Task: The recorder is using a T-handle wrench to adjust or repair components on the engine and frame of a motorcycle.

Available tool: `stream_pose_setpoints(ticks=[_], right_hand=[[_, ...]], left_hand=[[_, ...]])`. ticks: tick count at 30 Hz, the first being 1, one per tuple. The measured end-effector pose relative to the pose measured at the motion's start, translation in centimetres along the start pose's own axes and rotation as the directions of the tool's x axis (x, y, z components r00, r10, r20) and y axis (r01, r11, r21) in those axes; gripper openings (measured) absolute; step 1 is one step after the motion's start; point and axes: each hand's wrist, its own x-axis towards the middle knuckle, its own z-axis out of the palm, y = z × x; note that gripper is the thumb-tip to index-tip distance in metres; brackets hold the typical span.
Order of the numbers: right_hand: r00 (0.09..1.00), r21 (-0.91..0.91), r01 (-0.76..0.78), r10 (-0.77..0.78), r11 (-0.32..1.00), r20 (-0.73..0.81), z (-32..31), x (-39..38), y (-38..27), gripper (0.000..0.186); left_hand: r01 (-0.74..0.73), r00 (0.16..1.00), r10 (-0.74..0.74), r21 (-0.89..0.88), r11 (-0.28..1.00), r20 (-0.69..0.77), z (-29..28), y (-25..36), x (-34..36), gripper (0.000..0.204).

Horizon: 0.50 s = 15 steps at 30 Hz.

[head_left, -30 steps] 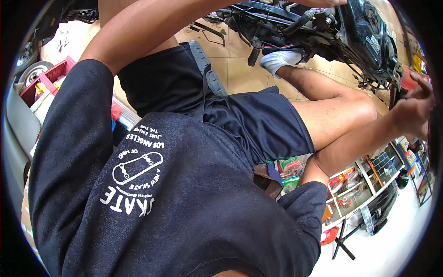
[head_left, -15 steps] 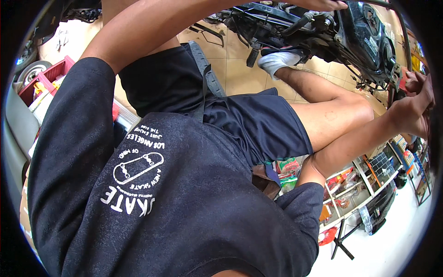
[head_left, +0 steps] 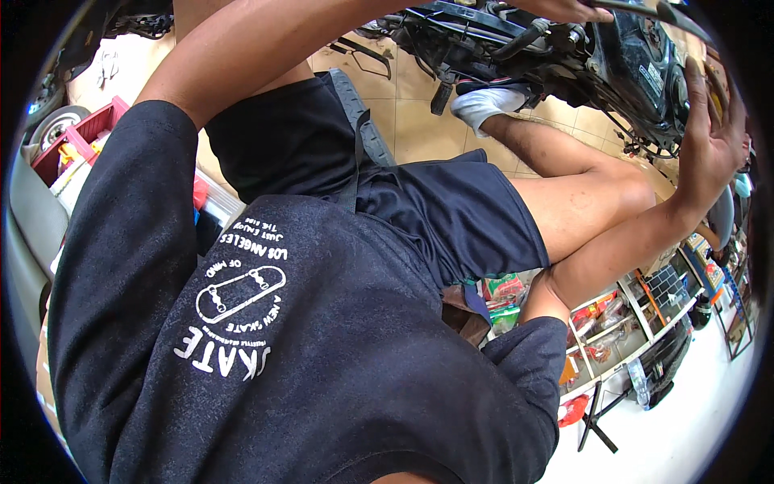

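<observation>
My left hand (head_left: 576,11) reaches across the top edge, fingers curled at a thin dark bar (head_left: 669,18) above a partly dismantled black motorcycle (head_left: 504,39); part of that hand is cut off. At the right, my right hand (head_left: 717,129) is raised with long, stretched fingers apart, beside the motorcycle's glossy black panel (head_left: 633,68) and close to the bar's lower side; whether its fingertips touch anything is unclear. My bare legs are bent, one foot in a white sock (head_left: 488,105) beneath the motorcycle, and a grey ridged object (head_left: 345,85) lies under my thighs.
A crimson crate (head_left: 82,121) with small items and a wheel (head_left: 58,129) stand left. At the lower right are a compartmented parts rack (head_left: 613,339), a plastic bottle (head_left: 639,379) and black stands (head_left: 598,427). Another person (head_left: 721,218) is partly visible at the far right.
My right hand has risen from the right rim to the panel's height, its fingers straightening upward. My left hand shifted slightly right, and the dark bar now slants lower across the upper right.
</observation>
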Motion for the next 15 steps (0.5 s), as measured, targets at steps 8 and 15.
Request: stream_pose_setpoints(ticks=[8, 15], right_hand=[[0.893, -0.223, 0.445, -0.448, 0.867, 0.043, -0.2, 1.5, 1.5, 0.025], [0.918, -0.276, -0.326, 0.372, 0.904, 0.135, -1.9, 0.2, -4.3, 0.013]], left_hand=[[-0.020, 0.993, 0.018, 0.009, 1.000, 0.119, 0.7, 1.1, -0.8, 0.051], [0.037, 0.998, -0.042, 0.092, 0.995, 0.056, -0.1, 0.2, -0.4, 0.046]])
